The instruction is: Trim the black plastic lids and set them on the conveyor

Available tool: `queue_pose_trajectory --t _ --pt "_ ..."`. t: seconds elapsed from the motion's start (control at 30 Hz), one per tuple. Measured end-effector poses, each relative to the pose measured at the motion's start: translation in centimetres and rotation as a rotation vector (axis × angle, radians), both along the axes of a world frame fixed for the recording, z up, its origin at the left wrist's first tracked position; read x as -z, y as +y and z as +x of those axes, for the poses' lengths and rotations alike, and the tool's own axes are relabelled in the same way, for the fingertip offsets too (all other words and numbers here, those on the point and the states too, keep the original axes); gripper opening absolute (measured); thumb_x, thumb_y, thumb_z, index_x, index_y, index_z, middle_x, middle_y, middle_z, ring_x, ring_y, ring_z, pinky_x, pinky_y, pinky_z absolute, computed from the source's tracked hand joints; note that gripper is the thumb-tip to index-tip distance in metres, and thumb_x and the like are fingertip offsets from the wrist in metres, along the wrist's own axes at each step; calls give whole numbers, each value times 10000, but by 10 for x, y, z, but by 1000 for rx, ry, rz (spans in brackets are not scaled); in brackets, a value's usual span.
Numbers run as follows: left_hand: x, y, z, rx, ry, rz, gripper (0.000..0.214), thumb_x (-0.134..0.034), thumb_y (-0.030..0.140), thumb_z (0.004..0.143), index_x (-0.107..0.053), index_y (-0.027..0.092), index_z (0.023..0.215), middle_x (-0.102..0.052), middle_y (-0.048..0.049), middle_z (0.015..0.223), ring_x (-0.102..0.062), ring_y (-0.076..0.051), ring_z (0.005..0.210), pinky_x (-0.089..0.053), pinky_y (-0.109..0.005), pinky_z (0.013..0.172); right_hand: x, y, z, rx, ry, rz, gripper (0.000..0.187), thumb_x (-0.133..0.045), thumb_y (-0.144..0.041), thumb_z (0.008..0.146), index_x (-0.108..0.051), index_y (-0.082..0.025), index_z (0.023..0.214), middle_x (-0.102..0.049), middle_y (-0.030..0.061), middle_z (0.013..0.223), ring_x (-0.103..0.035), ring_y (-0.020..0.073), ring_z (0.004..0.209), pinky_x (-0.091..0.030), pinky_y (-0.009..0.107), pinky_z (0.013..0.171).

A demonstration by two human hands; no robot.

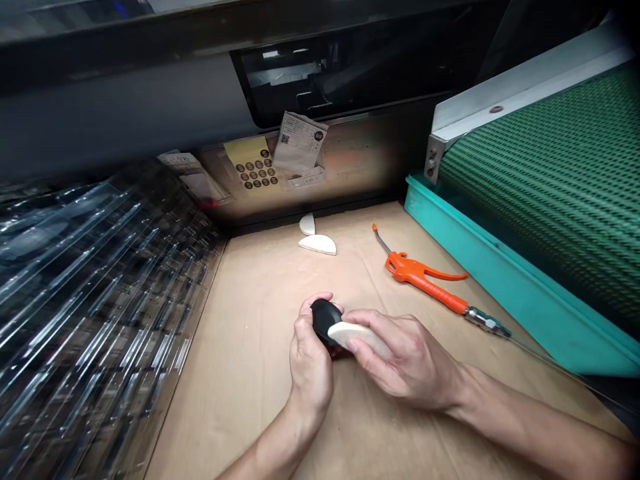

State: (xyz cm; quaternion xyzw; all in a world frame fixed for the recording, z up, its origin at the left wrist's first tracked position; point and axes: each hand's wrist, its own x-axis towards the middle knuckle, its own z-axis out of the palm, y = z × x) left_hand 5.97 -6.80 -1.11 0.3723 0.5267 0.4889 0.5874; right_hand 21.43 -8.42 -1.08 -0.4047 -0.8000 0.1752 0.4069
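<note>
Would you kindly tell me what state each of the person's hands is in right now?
Left hand: closed, holding a black rounded object.
Right hand: closed, holding a cream half-moon piece against it.

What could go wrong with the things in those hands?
The cream piece in the right hand might slip off the black lump in the left hand, because they only press together, and either could drop onto the cardboard. The right arm is close to the orange air gun, so it might bump it. The shiny clear trays sit right beside the cardboard and could get knocked.
</note>
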Motion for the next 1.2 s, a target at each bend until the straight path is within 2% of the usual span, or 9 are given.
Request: queue_pose_trajectory --t 0.17,0.33,0.5,0.63,0.67,0.8,0.97,1.1,1.2 --pt "2 0 -1 15 33 41 443 -267 459 967 -622 223 1088 -519 3 647 -493 -160 548 -412 -258 494 1 1 0 159 -87 27 223 -504 -217 980 -561 -199 1194 -717 31 1019 -708 169 791 -536 252 682" --pt "2 -1 0 -9 26 34 433 -259 443 969 -615 228 1085 -604 -26 819 -555 -168 666 -482 -268 579 0 -2 -3 12 29 -96 250 -500 -231 983 -521 -208 1230 -706 12 1006 -700 148 761 -528 235 651" --pt "5 -1 0 -3 25 11 424 -282 457 972 -623 239 1099 -556 5 714 -485 -141 549 -412 -241 484 1 -1 -2 169 -85 -35 229 -506 -243 978 -555 -203 1198 -719 22 989 -707 177 755 -516 260 655" --pt "9 -2 -2 -17 19 52 451 -282 476 974 -635 228 1104 -638 -34 863 -591 -174 703 -492 -275 596 0 -1 -3 -3 45 -145 233 -504 -269 980 -541 -194 1198 -713 20 964 -693 152 715 -508 237 613" --pt "9 -1 -3 -16 15 54 458 -282 479 973 -639 225 1105 -641 -36 859 -594 -177 702 -493 -278 595 -1 -1 -3 -12 44 -144 230 -508 -273 980 -545 -196 1193 -713 18 967 -693 150 716 -507 236 615" --pt "10 0 -3 -1 -13 30 472 -294 498 967 -640 215 1118 -594 -10 702 -498 -148 519 -406 -265 474 -1 2 -1 125 -30 -77 221 -522 -244 973 -566 -201 1185 -720 9 966 -702 157 755 -505 243 660" --pt "5 1 -2 -52 -31 -1 446 -305 458 961 -651 207 1088 -665 -38 836 -611 -175 700 -474 -266 577 -3 1 -1 -60 45 -127 228 -513 -275 970 -557 -188 1177 -708 21 972 -679 139 700 -475 234 579" --pt "0 2 0 -3 -97 -38 463 -316 470 955 -624 164 1117 -570 3 628 -478 -132 499 -381 -243 471 -1 8 8 128 -77 -53 224 -510 -266 973 -588 -191 1170 -714 17 948 -689 163 742 -483 262 663" --pt "-4 5 2 33 -132 -53 440 -311 433 958 -587 134 1125 -612 -19 709 -487 -126 488 -365 -246 450 0 15 17 295 -94 -11 236 -536 -296 958 -619 -180 1146 -709 21 911 -679 179 747 -474 281 668"
